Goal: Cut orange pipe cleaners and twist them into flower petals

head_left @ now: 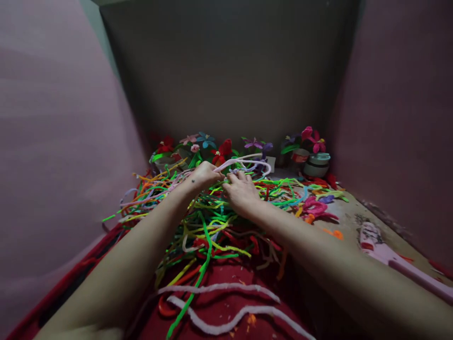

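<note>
Both my hands meet over a heap of coloured pipe cleaners (208,226). My left hand (204,175) is closed, pinching a pale lilac pipe cleaner (247,163) that loops out to the right. My right hand (240,191) is closed too, its fingertips gripping the same lilac pipe cleaner right beside the left hand's fingers. Two pale pink pipe cleaners (226,302) lie loose on the red cloth (226,326) near me.
Finished pipe-cleaner flowers (221,151) stand in a row at the back wall, with a small pot of pink flowers (316,163) at the right. A pink glue gun (385,255) lies on the right. Pink walls close in on both sides.
</note>
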{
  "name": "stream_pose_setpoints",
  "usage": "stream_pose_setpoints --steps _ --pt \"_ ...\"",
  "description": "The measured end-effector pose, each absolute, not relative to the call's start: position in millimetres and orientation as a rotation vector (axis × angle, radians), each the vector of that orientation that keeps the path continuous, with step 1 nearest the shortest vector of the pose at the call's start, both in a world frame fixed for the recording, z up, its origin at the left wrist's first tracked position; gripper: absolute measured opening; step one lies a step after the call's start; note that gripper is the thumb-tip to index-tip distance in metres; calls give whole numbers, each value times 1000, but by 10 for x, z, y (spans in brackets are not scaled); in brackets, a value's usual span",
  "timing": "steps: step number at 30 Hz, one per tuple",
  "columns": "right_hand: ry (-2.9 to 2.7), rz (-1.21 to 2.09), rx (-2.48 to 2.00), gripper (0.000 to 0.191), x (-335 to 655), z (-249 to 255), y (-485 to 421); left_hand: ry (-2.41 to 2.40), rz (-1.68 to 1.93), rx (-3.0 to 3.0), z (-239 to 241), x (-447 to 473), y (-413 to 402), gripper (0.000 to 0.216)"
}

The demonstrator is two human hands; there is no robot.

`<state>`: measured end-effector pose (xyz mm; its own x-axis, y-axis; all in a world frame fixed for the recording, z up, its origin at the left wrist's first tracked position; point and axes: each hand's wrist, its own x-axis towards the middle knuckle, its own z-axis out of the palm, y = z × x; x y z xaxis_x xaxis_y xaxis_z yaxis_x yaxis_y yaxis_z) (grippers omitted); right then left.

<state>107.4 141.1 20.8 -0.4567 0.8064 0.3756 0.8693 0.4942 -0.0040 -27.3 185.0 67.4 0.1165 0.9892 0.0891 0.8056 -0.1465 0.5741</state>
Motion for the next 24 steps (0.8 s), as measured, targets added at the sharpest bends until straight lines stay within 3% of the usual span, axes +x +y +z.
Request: stream_pose_setpoints --steps 10,20,24 --pt "-2595 -173 -1547 33 1306 -75 1613 2039 632 2068 667 -887 2012 17" --pt "-2597 -77 -1587 32 1281 -85 1585 2156 578 1967 1095 -1407 1698 13" --pt "-2562 -11 -1613 28 1323 -65 1580 2129 720 1807 1296 -1605 1467 14"
